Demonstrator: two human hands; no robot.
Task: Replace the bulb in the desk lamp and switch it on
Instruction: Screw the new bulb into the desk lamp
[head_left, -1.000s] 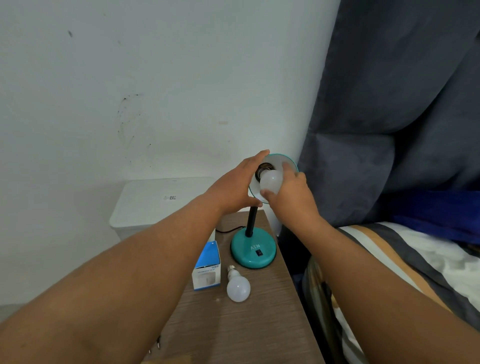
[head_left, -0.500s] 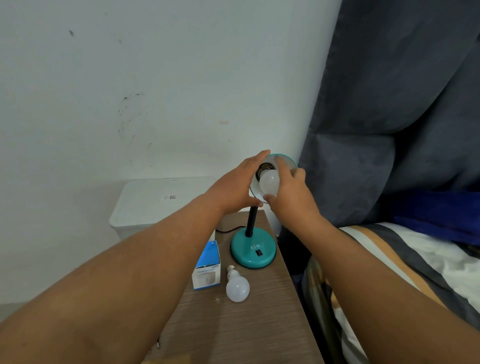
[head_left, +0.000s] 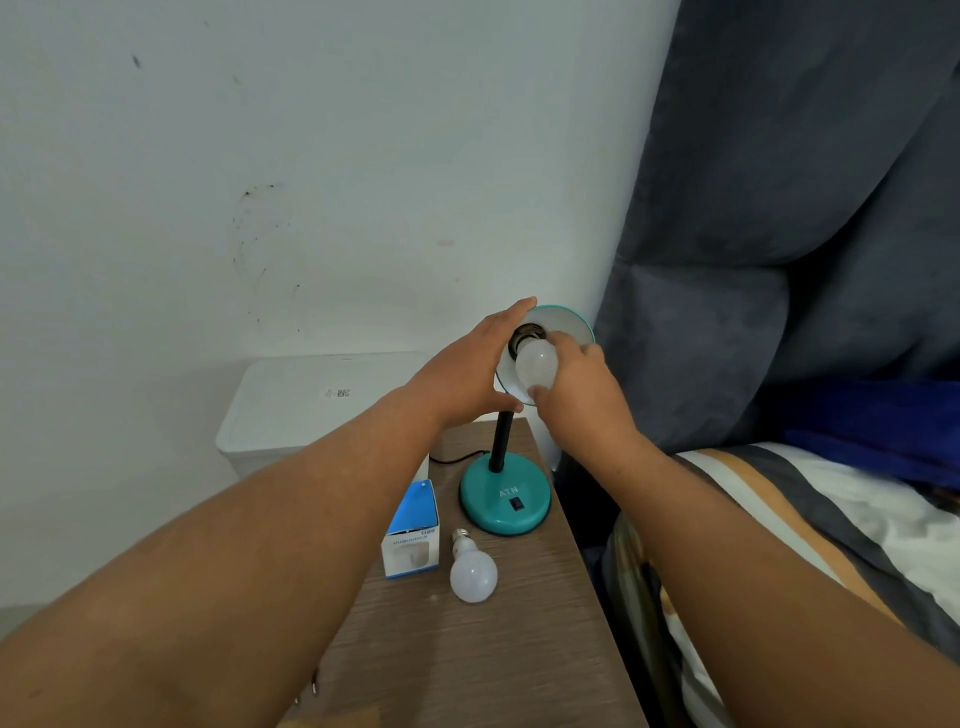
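A person's two bare arms reach forward over a small wooden table (head_left: 467, 649) set against a white wall, with a dark curtain and a bed to the right. On the table stands a teal desk lamp (head_left: 504, 493) with a round base and a black neck. Its shade (head_left: 571, 325) is tipped to face the viewer. The left hand (head_left: 462, 374) cups the left rim of the shade, fingers curved around it, bracing the lamp. The right hand (head_left: 576, 395) has its fingertips closed around a white bulb (head_left: 535, 364), whose metal end meets the dark socket at the centre of the shade. Whether the threads have caught cannot be told.

A second white bulb (head_left: 472, 571) lies on its side on the table in front of the lamp base, just beside a small blue and white bulb box (head_left: 413, 530). A black switch (head_left: 517, 503) sits on the base, untouched.

The step in hand looks like screwing the bulb in. It should go best with the bulb held straight in line with the socket, turned gently with light fingertip pressure while the other hand keeps the shade from swivelling, stopping once it feels snug
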